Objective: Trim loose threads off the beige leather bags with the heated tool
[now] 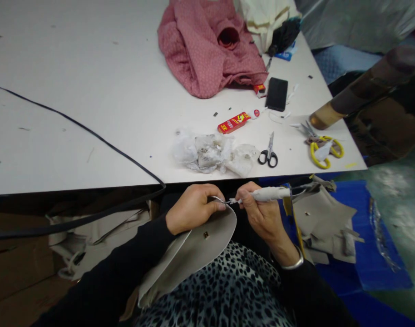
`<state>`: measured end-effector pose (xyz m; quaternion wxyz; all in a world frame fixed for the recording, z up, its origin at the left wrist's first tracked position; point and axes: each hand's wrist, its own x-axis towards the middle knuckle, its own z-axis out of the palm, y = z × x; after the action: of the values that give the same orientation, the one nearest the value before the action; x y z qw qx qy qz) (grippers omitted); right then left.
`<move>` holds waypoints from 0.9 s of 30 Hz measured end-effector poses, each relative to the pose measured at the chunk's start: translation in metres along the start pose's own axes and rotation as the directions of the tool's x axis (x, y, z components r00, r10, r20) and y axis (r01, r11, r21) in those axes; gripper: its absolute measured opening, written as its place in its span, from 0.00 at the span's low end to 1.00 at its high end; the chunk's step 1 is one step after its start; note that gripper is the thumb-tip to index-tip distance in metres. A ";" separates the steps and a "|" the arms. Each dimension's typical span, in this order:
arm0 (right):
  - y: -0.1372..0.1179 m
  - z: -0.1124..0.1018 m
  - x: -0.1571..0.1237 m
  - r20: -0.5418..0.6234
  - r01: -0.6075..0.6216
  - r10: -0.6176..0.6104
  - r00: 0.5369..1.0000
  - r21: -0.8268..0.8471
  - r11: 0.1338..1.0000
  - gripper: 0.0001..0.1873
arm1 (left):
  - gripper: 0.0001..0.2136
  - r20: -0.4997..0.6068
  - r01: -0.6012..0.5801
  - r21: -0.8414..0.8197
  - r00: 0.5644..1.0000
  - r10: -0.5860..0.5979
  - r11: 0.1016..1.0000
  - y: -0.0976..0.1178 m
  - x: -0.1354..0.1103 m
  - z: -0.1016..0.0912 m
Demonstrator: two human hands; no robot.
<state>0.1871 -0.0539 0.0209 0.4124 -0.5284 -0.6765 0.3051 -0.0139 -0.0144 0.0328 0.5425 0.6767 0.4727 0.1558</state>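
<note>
My left hand (195, 206) pinches the top edge of a beige bag piece (194, 252) with a rounded flap and a small metal fitting (206, 235). The piece hangs down over my lap. In my right hand (260, 213) is a pen-like tool with a white-wrapped handle (272, 194), its fingers closed around it. The tool's thin tip meets the flap's edge close to my left fingertips. A cord seems to run from the handle's far end toward the right, though its course is partly hidden.
On the white table (74, 150) lie crumpled plastic (210, 152), black scissors (269, 152), yellow-handled scissors (325, 147), a red packet (234, 122), a black case (276, 94) and pink cloth (207, 50). A black strap (91, 129) crosses the left. More beige pieces (321, 211) lie on blue sheeting (381, 254).
</note>
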 end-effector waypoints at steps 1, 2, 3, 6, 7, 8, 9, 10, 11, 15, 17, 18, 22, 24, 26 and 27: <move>-0.002 0.000 0.003 0.022 0.026 -0.025 0.999 -0.043 0.999 0.22 | 0.02 0.012 -0.012 0.015 1.000 0.011 1.000 -0.001 0.000 0.002; -0.004 0.001 0.006 0.041 0.048 -0.045 0.998 -0.077 0.996 0.24 | 0.02 0.029 -0.025 0.022 0.999 0.024 0.999 -0.002 -0.001 0.005; -0.006 0.002 0.007 0.057 0.060 -0.054 0.997 -0.097 0.993 0.26 | 0.02 0.046 -0.038 0.022 0.998 0.037 0.999 -0.002 -0.001 0.007; -0.005 0.007 0.006 0.016 -0.012 0.012 1.000 -0.033 0.999 0.28 | 0.03 0.078 -0.046 -0.008 0.996 0.047 0.999 -0.002 -0.001 0.008; -0.002 0.008 0.004 -0.039 -0.067 0.068 0.997 0.022 0.998 0.28 | 0.03 0.076 -0.032 -0.023 0.997 0.034 0.999 -0.002 0.000 0.006; 0.001 0.009 0.003 -0.113 -0.118 0.126 0.986 0.081 0.990 0.27 | 0.03 0.067 -0.007 -0.037 0.998 0.009 0.999 -0.002 0.001 0.003; 0.005 0.009 0.001 -0.198 -0.150 0.174 0.965 0.133 0.980 0.26 | 0.03 0.049 0.021 -0.051 0.999 -0.019 0.998 -0.002 0.003 0.000; 0.010 0.007 0.001 -0.281 -0.160 0.202 0.938 0.165 0.973 0.24 | 0.04 0.026 0.045 -0.064 0.999 -0.044 0.997 -0.003 0.004 -0.004; 0.014 0.005 0.001 -0.356 -0.155 0.208 0.911 0.173 0.973 0.22 | 0.05 0.000 0.062 -0.074 0.998 -0.062 0.995 -0.005 0.006 -0.008; 0.031 -0.007 0.009 -0.493 -0.097 0.121 0.862 0.074 0.993 0.17 | 0.07 -0.101 0.080 -0.174 0.990 -0.099 0.982 -0.011 0.012 -0.028; 0.037 -0.011 0.014 -0.471 -0.072 0.078 0.879 0.032 0.997 0.15 | 0.10 -0.120 0.115 -0.318 0.980 -0.160 0.941 -0.011 0.012 -0.041; 0.040 -0.012 0.016 -0.450 -0.059 0.061 0.891 0.016 0.998 0.14 | 0.12 -0.113 0.142 -0.410 0.972 -0.205 0.901 -0.010 0.011 -0.048; 0.047 -0.012 0.023 -0.382 -0.027 0.013 0.924 -0.032 0.999 0.14 | 0.20 -0.029 0.244 -0.685 0.933 -0.360 0.687 -0.004 0.008 -0.077; 0.048 -0.012 0.026 -0.345 -0.019 -0.007 0.939 -0.073 0.997 0.14 | 0.21 0.005 0.277 -0.718 0.919 -0.394 0.639 -0.003 0.008 -0.080; 0.046 -0.013 0.029 -0.306 0.011 -0.063 0.950 -0.169 0.986 0.14 | 0.21 0.040 0.305 -0.724 0.914 -0.404 0.619 -0.005 0.010 -0.072; 0.044 -0.013 0.030 -0.285 0.042 -0.112 0.952 -0.239 0.970 0.14 | 0.21 0.054 0.313 -0.725 0.914 -0.402 0.614 -0.006 0.011 -0.065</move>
<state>0.2161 -0.0135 -0.0029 0.4567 -0.5854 -0.6580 0.1256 -0.0586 0.0322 0.0477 0.7554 0.2910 0.5287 0.2553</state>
